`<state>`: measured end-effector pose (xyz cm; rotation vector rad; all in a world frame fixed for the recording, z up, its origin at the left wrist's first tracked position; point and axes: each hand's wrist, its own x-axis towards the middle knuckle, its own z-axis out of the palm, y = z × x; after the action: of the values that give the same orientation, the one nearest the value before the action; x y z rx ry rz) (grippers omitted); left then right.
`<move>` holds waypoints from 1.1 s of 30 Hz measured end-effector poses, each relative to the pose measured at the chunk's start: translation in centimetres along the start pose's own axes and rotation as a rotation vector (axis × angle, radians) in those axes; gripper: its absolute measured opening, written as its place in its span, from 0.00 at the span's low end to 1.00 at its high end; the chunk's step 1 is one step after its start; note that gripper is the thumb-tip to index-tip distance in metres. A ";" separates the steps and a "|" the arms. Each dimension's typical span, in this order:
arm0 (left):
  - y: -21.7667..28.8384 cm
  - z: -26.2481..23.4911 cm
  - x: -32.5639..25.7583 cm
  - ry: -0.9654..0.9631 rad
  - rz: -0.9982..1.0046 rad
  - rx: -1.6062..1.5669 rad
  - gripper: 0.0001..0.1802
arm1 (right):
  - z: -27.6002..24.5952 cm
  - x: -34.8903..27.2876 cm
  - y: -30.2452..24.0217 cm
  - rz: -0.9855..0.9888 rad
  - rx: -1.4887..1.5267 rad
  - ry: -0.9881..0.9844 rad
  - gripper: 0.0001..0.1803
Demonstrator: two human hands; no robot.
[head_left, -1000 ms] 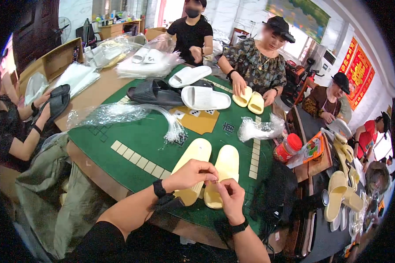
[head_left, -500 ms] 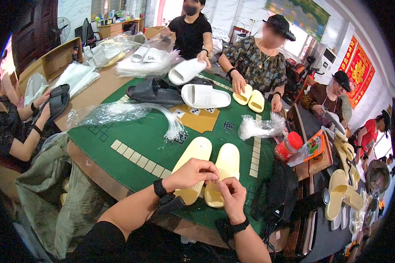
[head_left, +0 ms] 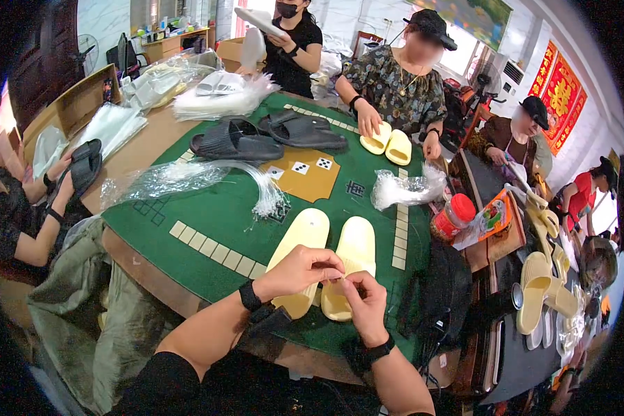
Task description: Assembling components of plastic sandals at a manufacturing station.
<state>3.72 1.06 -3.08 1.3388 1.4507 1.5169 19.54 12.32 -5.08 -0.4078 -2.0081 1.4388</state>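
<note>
Two pale yellow slippers lie side by side, soles up, on the green table mat [head_left: 208, 208] in front of me: the left slipper [head_left: 299, 243] and the right slipper [head_left: 353, 256]. My left hand [head_left: 299, 272] and my right hand [head_left: 362, 305] meet over their near ends, fingertips pinched together on something very small that I cannot make out. Both hands touch or hover just above the slippers' heels. A black band is on each wrist.
A bundle of clear plastic ties [head_left: 267, 194] and clear bags [head_left: 156, 182] lie left of the slippers. Dark grey slippers [head_left: 236, 143] rest further back. Across the table a person presses on another yellow pair [head_left: 388, 143]. A red-lidded jar [head_left: 453, 216] stands at right.
The white slippers that lay at the far side are gone from the mat; the person at the back now holds one up. My hands stay pinched together over the yellow pair.
</note>
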 end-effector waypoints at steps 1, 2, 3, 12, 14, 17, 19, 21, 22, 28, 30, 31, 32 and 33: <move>-0.1 0.0 0.0 -0.004 -0.002 0.000 0.06 | 0.0 0.0 0.0 -0.010 -0.015 -0.004 0.06; -0.4 0.0 0.0 -0.002 0.000 0.009 0.06 | -0.1 0.0 0.0 -0.020 -0.031 -0.008 0.06; -0.5 0.0 0.0 0.000 0.001 0.019 0.06 | -0.1 0.1 -0.1 -0.018 -0.030 -0.005 0.06; -0.8 0.0 0.0 -0.013 0.044 0.029 0.06 | 0.0 0.0 0.2 0.038 -0.008 0.008 0.06; -0.8 0.1 0.0 0.003 0.036 0.008 0.06 | 0.2 0.1 0.2 0.000 0.010 0.009 0.05; -0.9 -0.1 0.0 0.020 0.000 -0.032 0.06 | 0.3 0.3 0.3 0.007 0.024 0.027 0.06; -0.3 -0.1 0.0 0.012 -0.013 -0.054 0.06 | 0.1 0.1 0.3 -0.007 0.022 0.034 0.05; 0.2 -0.2 0.0 0.016 -0.044 -0.013 0.06 | 0.0 0.1 0.3 -0.015 0.027 0.036 0.04; 0.2 -0.3 0.0 0.015 -0.047 -0.013 0.06 | 0.0 0.1 0.3 -0.017 0.016 0.026 0.04; 0.4 -0.8 0.0 0.066 0.002 0.074 0.05 | 0.0 0.2 0.5 -0.030 -0.009 0.025 0.04; 0.5 -0.8 0.0 0.059 0.004 0.110 0.05 | 0.0 0.1 0.5 -0.016 -0.021 0.033 0.05; 0.4 -0.7 0.0 0.055 0.004 0.108 0.05 | 0.0 0.1 0.6 -0.019 -0.018 0.038 0.05; 0.4 -0.6 0.1 0.061 0.009 0.101 0.05 | -0.1 0.1 0.6 -0.021 -0.015 0.043 0.05; 0.5 -0.7 0.0 0.069 0.013 0.097 0.05 | -0.1 0.1 0.6 -0.021 -0.014 0.043 0.05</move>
<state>3.18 0.80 -2.52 1.3674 1.5795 1.5319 19.45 12.63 -5.54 -0.4195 -1.9837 1.3922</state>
